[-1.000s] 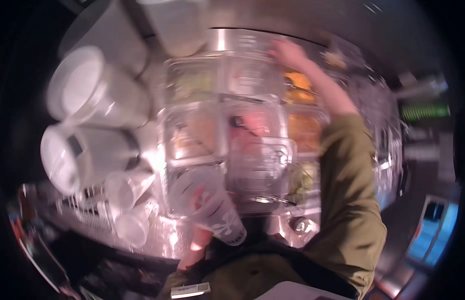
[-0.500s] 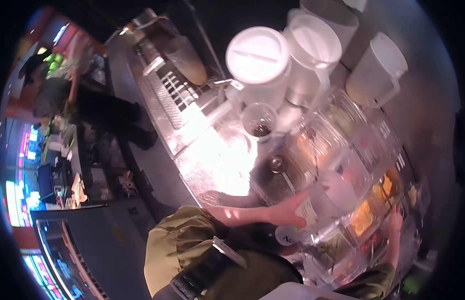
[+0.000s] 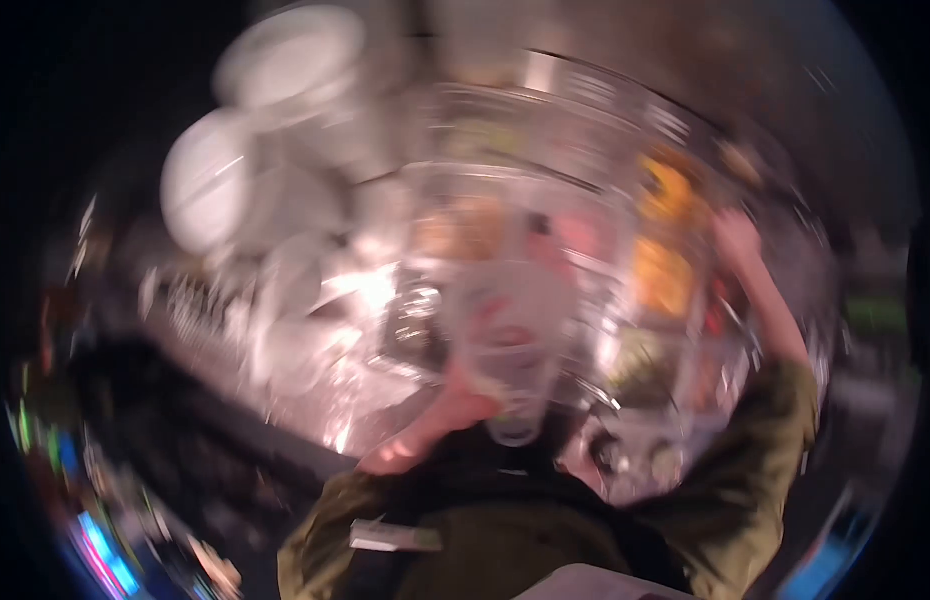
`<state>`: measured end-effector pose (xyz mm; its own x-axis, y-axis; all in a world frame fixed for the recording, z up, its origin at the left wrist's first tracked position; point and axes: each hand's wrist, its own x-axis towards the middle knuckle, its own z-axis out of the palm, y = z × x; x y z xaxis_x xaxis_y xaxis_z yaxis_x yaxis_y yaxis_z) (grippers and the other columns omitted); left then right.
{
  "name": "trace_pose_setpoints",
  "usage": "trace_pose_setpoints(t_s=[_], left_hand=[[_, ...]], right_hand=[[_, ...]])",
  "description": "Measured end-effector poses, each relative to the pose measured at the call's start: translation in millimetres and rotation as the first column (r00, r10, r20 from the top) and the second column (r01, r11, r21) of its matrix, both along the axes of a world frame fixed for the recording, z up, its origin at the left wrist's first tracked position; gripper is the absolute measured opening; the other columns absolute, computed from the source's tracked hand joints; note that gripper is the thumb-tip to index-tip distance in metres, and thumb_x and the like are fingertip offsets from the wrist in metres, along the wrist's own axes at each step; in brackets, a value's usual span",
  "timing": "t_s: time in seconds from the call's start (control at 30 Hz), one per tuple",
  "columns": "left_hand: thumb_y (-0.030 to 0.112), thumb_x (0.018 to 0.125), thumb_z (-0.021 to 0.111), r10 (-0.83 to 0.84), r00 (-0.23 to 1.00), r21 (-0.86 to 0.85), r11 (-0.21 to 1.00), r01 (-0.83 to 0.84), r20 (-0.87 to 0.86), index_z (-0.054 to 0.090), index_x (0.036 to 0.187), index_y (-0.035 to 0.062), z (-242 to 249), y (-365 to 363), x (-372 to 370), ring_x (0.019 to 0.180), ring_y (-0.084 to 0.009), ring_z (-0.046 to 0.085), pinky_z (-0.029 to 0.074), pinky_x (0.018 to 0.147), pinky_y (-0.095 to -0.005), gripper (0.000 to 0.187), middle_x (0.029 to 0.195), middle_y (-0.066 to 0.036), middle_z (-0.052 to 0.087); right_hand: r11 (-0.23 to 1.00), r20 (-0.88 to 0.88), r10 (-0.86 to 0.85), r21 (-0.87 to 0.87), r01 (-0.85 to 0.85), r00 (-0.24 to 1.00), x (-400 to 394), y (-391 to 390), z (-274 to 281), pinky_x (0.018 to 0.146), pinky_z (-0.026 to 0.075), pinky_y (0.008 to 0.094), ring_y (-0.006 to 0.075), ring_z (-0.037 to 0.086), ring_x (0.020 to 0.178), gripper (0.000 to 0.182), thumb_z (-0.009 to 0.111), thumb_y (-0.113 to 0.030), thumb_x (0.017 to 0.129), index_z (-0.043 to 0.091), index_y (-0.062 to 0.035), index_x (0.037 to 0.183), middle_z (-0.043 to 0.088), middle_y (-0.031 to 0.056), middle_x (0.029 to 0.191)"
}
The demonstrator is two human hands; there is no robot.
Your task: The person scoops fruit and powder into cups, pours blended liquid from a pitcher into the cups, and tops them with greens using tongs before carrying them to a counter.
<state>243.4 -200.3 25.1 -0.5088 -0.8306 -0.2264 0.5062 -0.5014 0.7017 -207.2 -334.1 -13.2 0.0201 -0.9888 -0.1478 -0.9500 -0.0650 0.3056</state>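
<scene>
My left hand [image 3: 460,400] is wrapped round the lower side of a translucent plastic cup [image 3: 510,315], which has reddish marks on its wall. The cup is in front of my body, over the near edge of the counter. Out to the right, my right hand [image 3: 735,240] is beside the clear tubs of orange-yellow food [image 3: 663,278]; motion blur hides its fingers and whether anything is in them. A tub of pale green food [image 3: 640,362] sits nearer to me.
Tall whitish pitchers [image 3: 285,60] crowd the back left. Behind the cup are lidded clear tubs, one with peach-coloured contents [image 3: 460,228]. A shiny metal counter [image 3: 315,400] reflects bright light at left. Small round containers [image 3: 610,452] lie close to my body.
The camera view has swung round to the right and blurred. My left hand still has the cup. My right hand has moved farther forward along the orange-yellow tubs.
</scene>
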Motion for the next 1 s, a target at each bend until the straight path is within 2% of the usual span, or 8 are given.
trace_pose_setpoints(t_s=[0.03,0.1,0.27,0.43,0.57,0.67,0.7,1.0], left_hand=[[0.018,0.064,0.073,-0.035,0.997,0.161,0.986,0.045,-0.065,0.000,0.132,0.0113,0.4,1.5,-3.1,0.101,-0.0240,0.047,0.047,0.079,-0.0365,0.100,0.114,-0.012,0.040],[0.020,0.075,0.064,0.017,0.995,-0.204,0.979,0.004,0.099,0.008,0.132,0.0115,-11.3,-4.8,-16.5,0.095,-0.0240,0.050,0.048,0.075,-0.0356,0.081,0.109,-0.012,0.044],[0.021,0.080,0.057,0.190,0.969,-0.154,0.965,-0.214,-0.157,0.013,0.132,0.0113,11.6,-32.3,-27.5,0.091,-0.0238,0.052,0.049,0.073,-0.0360,0.069,0.104,-0.013,0.047],[0.053,0.074,0.053,0.220,0.969,0.059,0.972,-0.227,0.110,0.023,0.129,0.0069,11.9,-56.2,-24.5,0.085,-0.0236,0.054,0.049,0.072,-0.0352,0.078,0.101,-0.013,0.049],[0.072,0.055,0.051,0.374,0.914,-0.253,0.910,-0.329,0.160,0.031,0.121,-0.0009,-4.4,-53.7,-19.5,0.098,-0.0233,0.050,0.044,0.081,-0.0342,0.100,0.112,-0.015,0.047],[0.069,0.067,0.045,0.336,0.882,-0.473,0.868,-0.153,0.331,0.028,0.123,-0.0029,-51.4,-60.2,-11.2,0.095,-0.0213,0.050,0.047,0.075,-0.0338,0.093,0.107,-0.013,0.047],[0.069,0.061,0.049,0.251,0.945,-0.363,0.917,-0.163,0.210,0.034,0.121,-0.0004,-19.1,-59.8,-25.5,0.102,-0.0237,0.048,0.041,0.087,-0.0357,0.093,0.115,-0.012,0.045],[0.059,0.070,0.056,0.357,0.849,-0.478,0.866,-0.145,0.390,0.029,0.122,0.0003,-12.8,-82.3,-16.9,0.086,-0.0168,0.052,0.045,0.070,-0.0277,0.083,0.104,-0.010,0.048]], right_hand=[[0.987,-0.120,0.145,-0.049,-0.151,0.982,-7.9,1.2,1.2,0.064,0.049,0.0382,0.0266,0.058,0.076,0.015,0.049,-0.016,0.074,0.060,-0.0070,0.080,0.059,0.0130,0.081],[0.989,-0.207,0.143,0.061,-0.133,0.968,-3.0,0.6,24.1,0.059,0.050,0.0344,0.0245,0.061,0.071,0.010,0.054,-0.012,0.067,0.062,-0.0082,0.070,0.062,0.0082,0.073],[0.978,-0.148,0.158,0.161,-0.134,0.976,20.3,9.9,35.0,0.059,0.050,0.0342,0.0237,0.062,0.070,0.012,0.054,-0.013,0.067,0.064,-0.0072,0.071,0.063,0.0100,0.073],[0.986,-0.149,0.109,0.139,-0.089,0.983,11.9,0.2,32.9,0.060,0.050,0.0345,0.0238,0.062,0.071,0.013,0.054,-0.012,0.067,0.064,-0.0059,0.072,0.063,0.0102,0.074],[0.987,-0.183,0.144,0.096,-0.128,0.973,5.4,3.8,47.7,0.059,0.050,0.0344,0.0243,0.062,0.070,0.013,0.055,-0.012,0.066,0.064,-0.0056,0.072,0.063,0.0098,0.072],[0.981,-0.214,0.184,0.109,-0.163,0.960,9.5,6.8,28.0,0.057,0.048,0.0340,0.0233,0.062,0.067,0.014,0.052,-0.012,0.069,0.060,-0.0059,0.079,0.061,0.0085,0.069],[0.974,-0.229,0.205,0.140,-0.177,0.951,12.7,7.5,24.1,0.056,0.048,0.0338,0.0228,0.061,0.065,0.016,0.050,-0.012,0.070,0.058,-0.0060,0.082,0.061,0.0079,0.067],[0.974,-0.258,0.178,0.187,-0.132,0.950,22.4,12.1,38.7,0.057,0.049,0.0329,0.0216,0.062,0.067,0.011,0.052,-0.012,0.070,0.062,-0.0079,0.071,0.062,0.0071,0.069]])
